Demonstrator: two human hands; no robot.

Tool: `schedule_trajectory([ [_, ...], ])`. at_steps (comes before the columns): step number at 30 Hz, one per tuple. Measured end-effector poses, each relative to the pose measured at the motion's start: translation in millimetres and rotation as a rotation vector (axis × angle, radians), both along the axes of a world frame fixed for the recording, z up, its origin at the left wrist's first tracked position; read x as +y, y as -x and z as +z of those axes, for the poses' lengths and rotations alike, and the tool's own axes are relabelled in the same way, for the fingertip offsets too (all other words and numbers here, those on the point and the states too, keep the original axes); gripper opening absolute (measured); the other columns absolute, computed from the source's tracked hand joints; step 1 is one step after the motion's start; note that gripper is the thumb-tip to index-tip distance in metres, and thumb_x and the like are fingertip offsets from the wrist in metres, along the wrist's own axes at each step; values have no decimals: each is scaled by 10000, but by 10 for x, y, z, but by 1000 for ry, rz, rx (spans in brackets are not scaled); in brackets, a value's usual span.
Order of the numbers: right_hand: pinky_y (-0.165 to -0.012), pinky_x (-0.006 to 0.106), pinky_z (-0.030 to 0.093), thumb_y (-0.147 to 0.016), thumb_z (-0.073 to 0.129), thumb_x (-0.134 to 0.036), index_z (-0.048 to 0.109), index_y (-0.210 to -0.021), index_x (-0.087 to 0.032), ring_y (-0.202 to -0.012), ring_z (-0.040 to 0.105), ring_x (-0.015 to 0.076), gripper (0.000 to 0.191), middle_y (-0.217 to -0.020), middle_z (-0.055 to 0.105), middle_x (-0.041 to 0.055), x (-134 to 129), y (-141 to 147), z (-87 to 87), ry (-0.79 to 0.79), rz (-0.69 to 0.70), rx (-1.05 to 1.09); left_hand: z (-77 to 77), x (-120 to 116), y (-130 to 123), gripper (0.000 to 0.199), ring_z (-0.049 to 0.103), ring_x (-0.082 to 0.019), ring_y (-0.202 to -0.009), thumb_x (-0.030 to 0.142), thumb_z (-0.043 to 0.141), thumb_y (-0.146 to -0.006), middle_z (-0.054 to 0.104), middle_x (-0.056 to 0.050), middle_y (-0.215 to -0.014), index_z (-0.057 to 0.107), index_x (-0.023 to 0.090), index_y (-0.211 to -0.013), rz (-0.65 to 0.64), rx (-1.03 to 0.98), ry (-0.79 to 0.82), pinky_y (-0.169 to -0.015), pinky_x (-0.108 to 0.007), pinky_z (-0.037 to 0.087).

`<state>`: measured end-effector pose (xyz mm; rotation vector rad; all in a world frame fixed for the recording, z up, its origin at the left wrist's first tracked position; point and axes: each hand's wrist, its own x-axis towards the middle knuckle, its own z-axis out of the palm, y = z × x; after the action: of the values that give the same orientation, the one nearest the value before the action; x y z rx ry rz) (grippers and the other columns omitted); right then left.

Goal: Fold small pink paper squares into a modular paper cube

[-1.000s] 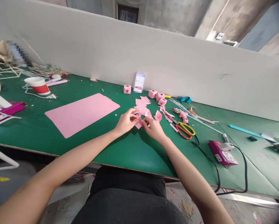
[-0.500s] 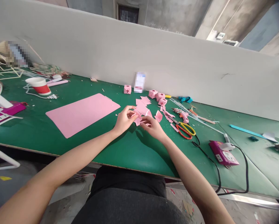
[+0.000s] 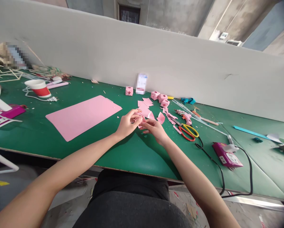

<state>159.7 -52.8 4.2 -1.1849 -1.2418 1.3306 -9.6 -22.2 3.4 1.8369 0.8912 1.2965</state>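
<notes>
Between my two hands is a small piece of pink paper [image 3: 143, 120], mostly covered by the fingers. My left hand [image 3: 129, 123] pinches it from the left side, thumb and fingers closed. From the right, my right hand [image 3: 155, 129] grips the same piece, its thumb and forefinger meeting at the paper. Just beyond the hands lie several loose pink paper pieces [image 3: 146, 102], and a curved pink scrap [image 3: 160, 118] rests to their right. Several folded pink paper boxes [image 3: 155, 95] with cut-out openings stand farther back.
A large pink sheet [image 3: 83, 118] lies left. Scissors [image 3: 188, 131] with red and yellow handles and a pink glue gun [image 3: 186, 117] lie right. A purple power strip [image 3: 227, 155] with a black cord sits near the right edge. A paper cup [image 3: 39, 88] stands far left.
My hands have drawn closer together, and the fingers now cover more of the pink paper. My right thumb and forefinger have moved up onto the piece.
</notes>
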Motion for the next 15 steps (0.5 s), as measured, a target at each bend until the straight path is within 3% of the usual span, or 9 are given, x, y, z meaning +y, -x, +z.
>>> schedule_trajectory([
  [6,-601,239,550,-667,859,-492,710,-788,-182,-746,706,169,364,-770,730,53,27,-18,-29,5,-97,5,-24,6,12,450,710,-272,-1138,533,386,-1029,771,-113,-1127,587,189,-1238,-147,-37,29,-961,-388,561],
  [12,-561,218,526,-690,810,-462,644,-753,-196,-676,686,144,319,-697,687,-5,30,-35,-32,-20,-136,-13,-77,16,0,484,721,-290,-1118,411,690,-889,750,-134,-1199,537,183,-1289,-167,8,38,-918,-373,592],
  [15,-563,213,522,-702,805,-442,651,-760,-200,-677,686,142,292,-693,692,-8,37,-45,-41,-34,-142,-41,-90,32,-14,518,735,-275,-1087,390,747,-842,746,-124,-1216,535,197,-1273,-164,22,34,-882,-352,606],
])
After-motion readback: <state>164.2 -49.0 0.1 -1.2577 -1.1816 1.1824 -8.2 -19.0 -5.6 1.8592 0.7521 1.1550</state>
